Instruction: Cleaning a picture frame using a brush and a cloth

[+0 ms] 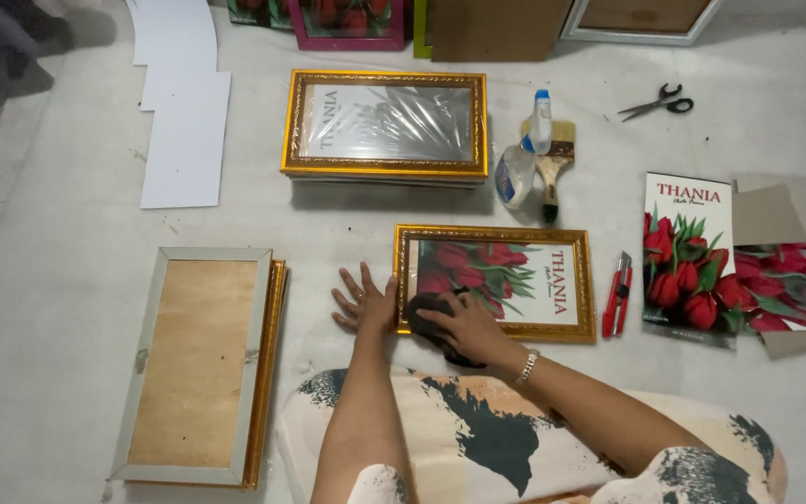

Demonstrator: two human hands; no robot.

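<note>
So the person is sitting on the floor with a gold picture frame (494, 282) right in front of them, red tulip print showing through the glass. The right hand (466, 326) is pressed down on a dark cloth (433, 313), fingers curled over it, at the near-left corner of the frame's glass. The left hand (363, 301) lies flat, fingers spread and holding nothing, on the floor just left of the frame, touching its edge. A red utility knife (618, 295) lies just right of the frame. Farther off there's a stack of gold frames (384, 123), a spray bottle (520, 159) and a paintbrush (552, 163). Scissors (657, 103) are far right, and a face-down frame (198, 364) sits near left.
</note>
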